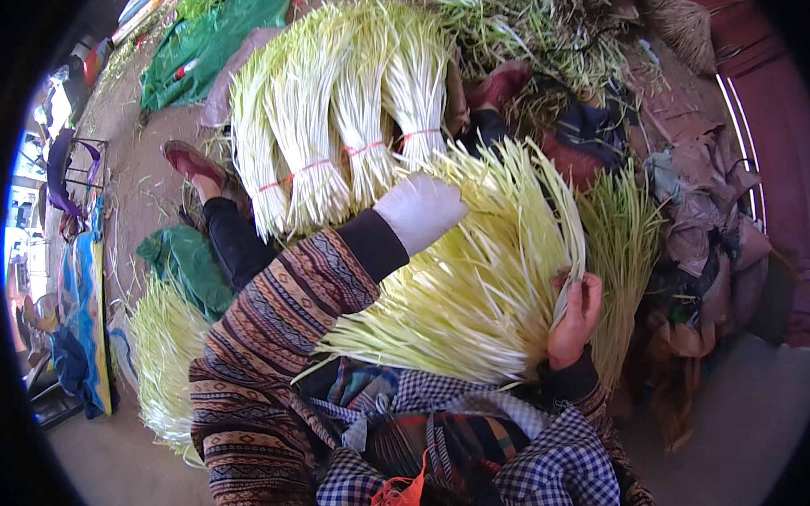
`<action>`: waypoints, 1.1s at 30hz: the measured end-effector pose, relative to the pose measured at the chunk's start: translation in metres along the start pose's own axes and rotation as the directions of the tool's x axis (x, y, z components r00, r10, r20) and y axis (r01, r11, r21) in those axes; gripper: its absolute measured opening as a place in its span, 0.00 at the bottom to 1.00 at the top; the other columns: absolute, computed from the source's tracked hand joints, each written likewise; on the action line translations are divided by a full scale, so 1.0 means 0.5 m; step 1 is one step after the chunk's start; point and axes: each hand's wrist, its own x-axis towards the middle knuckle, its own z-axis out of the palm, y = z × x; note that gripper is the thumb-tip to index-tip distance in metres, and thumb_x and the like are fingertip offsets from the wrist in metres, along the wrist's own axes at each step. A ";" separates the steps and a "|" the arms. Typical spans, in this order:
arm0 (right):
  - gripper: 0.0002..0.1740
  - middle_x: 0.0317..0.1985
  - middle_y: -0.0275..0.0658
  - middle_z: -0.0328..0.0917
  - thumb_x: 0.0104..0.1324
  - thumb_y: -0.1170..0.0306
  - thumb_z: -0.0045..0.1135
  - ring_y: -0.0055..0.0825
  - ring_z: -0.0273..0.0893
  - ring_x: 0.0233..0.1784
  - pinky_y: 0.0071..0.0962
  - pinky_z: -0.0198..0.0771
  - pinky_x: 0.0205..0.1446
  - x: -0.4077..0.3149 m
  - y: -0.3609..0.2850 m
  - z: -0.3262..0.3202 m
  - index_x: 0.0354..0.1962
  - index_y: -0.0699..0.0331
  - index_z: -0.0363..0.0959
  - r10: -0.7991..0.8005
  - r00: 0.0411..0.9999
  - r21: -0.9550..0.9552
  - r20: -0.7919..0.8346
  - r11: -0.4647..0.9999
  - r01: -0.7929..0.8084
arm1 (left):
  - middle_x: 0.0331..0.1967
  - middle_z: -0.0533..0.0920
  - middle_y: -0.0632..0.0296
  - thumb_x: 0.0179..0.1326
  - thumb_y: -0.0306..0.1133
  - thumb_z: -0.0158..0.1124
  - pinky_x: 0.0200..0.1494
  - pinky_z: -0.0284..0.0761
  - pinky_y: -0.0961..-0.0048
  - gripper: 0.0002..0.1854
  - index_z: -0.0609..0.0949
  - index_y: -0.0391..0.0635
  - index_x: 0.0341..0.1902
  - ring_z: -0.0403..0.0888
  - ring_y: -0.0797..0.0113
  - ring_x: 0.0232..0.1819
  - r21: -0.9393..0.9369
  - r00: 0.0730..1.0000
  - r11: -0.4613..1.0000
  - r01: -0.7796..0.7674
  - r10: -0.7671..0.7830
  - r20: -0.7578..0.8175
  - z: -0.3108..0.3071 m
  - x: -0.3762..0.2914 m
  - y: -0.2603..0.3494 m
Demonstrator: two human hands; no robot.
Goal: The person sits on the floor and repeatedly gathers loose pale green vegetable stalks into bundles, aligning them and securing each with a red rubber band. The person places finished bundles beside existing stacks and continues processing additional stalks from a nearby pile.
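A loose heap of pale yellow-green blanched chives (472, 271) lies across my lap, tips fanned out in different directions. My right hand (576, 317), bare, pinches a few chive stalks (574, 247) at the heap's right side. In a white glove, my left hand (422, 211) reaches over the far side of the heap; its fingers are hidden, so its grip does not show. Just beyond stand several chive bundles (366, 100), side by side between my legs, each visible tie a red band (363, 148) near the white ends.
More loose chives lie at my left (164, 362) and a greener bunch at my right (623, 265). Green woven cloth (220, 48) is spread at the far left. Leaf trimmings (537, 27) pile up at the far right, near a straw broom (679, 29). Crumpled sacks (694, 209) line the right.
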 end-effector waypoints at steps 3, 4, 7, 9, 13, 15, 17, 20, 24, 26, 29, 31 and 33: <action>0.08 0.39 0.38 0.73 0.69 0.70 0.44 0.24 0.70 0.40 0.27 0.64 0.50 -0.002 0.000 0.001 0.41 0.66 0.66 -0.010 1.000 0.018 0.016 1.000 0.010 | 0.23 0.77 0.62 0.49 0.29 0.57 0.29 0.75 0.69 0.03 0.78 0.46 0.27 0.80 0.64 0.26 0.074 1.000 0.997 -0.003 0.005 -0.025 -0.027 -0.013 0.013; 0.08 0.40 0.38 0.73 0.69 0.71 0.44 0.24 0.70 0.41 0.26 0.64 0.51 -0.001 -0.001 0.002 0.42 0.67 0.66 -0.014 1.000 0.032 0.017 0.999 0.014 | 0.22 0.77 0.63 0.49 0.30 0.57 0.28 0.74 0.69 0.03 0.78 0.47 0.28 0.79 0.65 0.25 0.062 0.999 0.998 0.003 0.000 -0.049 -0.039 -0.015 0.017; 0.08 0.40 0.38 0.72 0.69 0.71 0.44 0.24 0.70 0.40 0.26 0.64 0.50 0.002 -0.006 0.004 0.42 0.66 0.66 -0.024 1.000 0.018 0.007 1.000 0.024 | 0.21 0.74 0.66 0.50 0.30 0.56 0.25 0.73 0.69 0.04 0.75 0.48 0.30 0.78 0.69 0.23 0.047 0.986 0.999 0.002 0.006 -0.169 -0.067 -0.028 0.042; 0.09 0.40 0.38 0.72 0.70 0.68 0.44 0.24 0.69 0.38 0.26 0.65 0.48 0.005 -0.007 0.005 0.41 0.66 0.66 -0.014 1.000 0.036 -0.023 0.999 0.015 | 0.22 0.75 0.62 0.51 0.31 0.56 0.25 0.73 0.65 0.07 0.76 0.46 0.35 0.78 0.63 0.24 -0.089 0.994 0.996 0.010 -0.019 -0.108 -0.068 -0.033 0.053; 0.10 0.38 0.38 0.72 0.70 0.65 0.44 0.22 0.69 0.33 0.23 0.66 0.40 0.006 -0.008 0.006 0.41 0.63 0.64 0.052 0.995 0.143 -0.083 0.989 -0.039 | 0.24 0.78 0.55 0.50 0.33 0.57 0.28 0.75 0.61 0.07 0.76 0.42 0.28 0.80 0.56 0.25 -0.238 0.979 0.951 0.196 -0.173 0.112 -0.029 -0.039 0.054; 0.11 0.36 0.37 0.72 0.70 0.63 0.44 0.19 0.68 0.28 0.21 0.65 0.35 0.005 -0.008 0.007 0.41 0.62 0.63 0.063 0.994 0.159 -0.086 0.986 -0.048 | 0.24 0.79 0.54 0.51 0.34 0.57 0.29 0.76 0.61 0.08 0.76 0.42 0.28 0.80 0.55 0.25 -0.214 0.951 0.937 0.277 -0.235 0.203 0.001 -0.040 0.047; 0.11 0.36 0.37 0.72 0.71 0.62 0.44 0.19 0.67 0.28 0.20 0.65 0.34 0.004 -0.009 0.010 0.41 0.62 0.63 0.097 0.991 0.181 -0.087 0.980 -0.080 | 0.25 0.79 0.54 0.51 0.34 0.57 0.29 0.76 0.62 0.08 0.77 0.42 0.27 0.81 0.55 0.25 -0.196 0.945 0.926 0.321 -0.300 0.130 0.037 -0.038 0.049; 0.12 0.36 0.37 0.72 0.71 0.62 0.44 0.19 0.67 0.27 0.20 0.65 0.33 0.001 -0.009 0.016 0.42 0.62 0.63 0.101 0.993 0.184 -0.064 0.979 -0.087 | 0.25 0.79 0.54 0.53 0.35 0.57 0.28 0.76 0.63 0.09 0.77 0.42 0.26 0.81 0.55 0.26 -0.152 0.879 0.869 0.470 -0.447 0.165 0.108 -0.028 0.041; 0.11 0.35 0.37 0.71 0.71 0.64 0.43 0.18 0.66 0.28 0.19 0.65 0.33 -0.004 -0.008 0.017 0.42 0.63 0.62 0.037 0.999 0.134 -0.019 0.990 -0.034 | 0.27 0.79 0.55 0.56 0.31 0.55 0.31 0.77 0.65 0.08 0.78 0.41 0.35 0.81 0.57 0.31 0.025 0.744 0.755 0.655 -0.651 0.151 0.190 -0.091 -0.072; 0.10 0.34 0.36 0.71 0.71 0.64 0.42 0.17 0.66 0.28 0.18 0.64 0.32 -0.007 -0.007 0.014 0.42 0.62 0.62 0.023 0.999 0.076 -0.049 0.997 -0.019 | 0.31 0.78 0.54 0.58 0.29 0.52 0.38 0.76 0.65 0.11 0.77 0.40 0.42 0.79 0.55 0.37 -0.272 0.665 0.616 0.739 -0.731 0.153 0.198 -0.159 -0.137; 0.10 0.35 0.37 0.72 0.71 0.65 0.42 0.18 0.67 0.29 0.18 0.66 0.32 -0.005 -0.008 0.010 0.42 0.64 0.62 0.056 0.997 0.069 -0.053 0.996 -0.052 | 0.41 0.77 0.51 0.64 0.29 0.48 0.46 0.74 0.70 0.13 0.74 0.37 0.49 0.77 0.59 0.42 -0.496 0.786 0.704 0.507 -0.615 -0.069 0.148 -0.225 -0.159; 0.09 0.35 0.38 0.72 0.71 0.66 0.43 0.18 0.68 0.29 0.18 0.67 0.32 -0.004 -0.009 0.011 0.42 0.64 0.62 0.029 0.999 0.084 -0.039 0.996 -0.025 | 0.29 0.78 0.59 0.68 0.35 0.50 0.32 0.73 0.75 0.11 0.74 0.39 0.39 0.77 0.67 0.28 -0.868 0.697 0.266 0.420 -0.707 0.121 0.087 -0.207 -0.118; 0.09 0.34 0.38 0.73 0.71 0.67 0.44 0.18 0.68 0.28 0.19 0.67 0.32 -0.005 -0.011 0.012 0.41 0.65 0.62 0.000 1.000 0.057 -0.002 0.998 0.000 | 0.21 0.77 0.62 0.66 0.38 0.54 0.26 0.71 0.73 0.12 0.75 0.40 0.36 0.75 0.68 0.22 -0.956 0.708 0.083 0.281 -0.691 0.148 0.028 -0.147 -0.040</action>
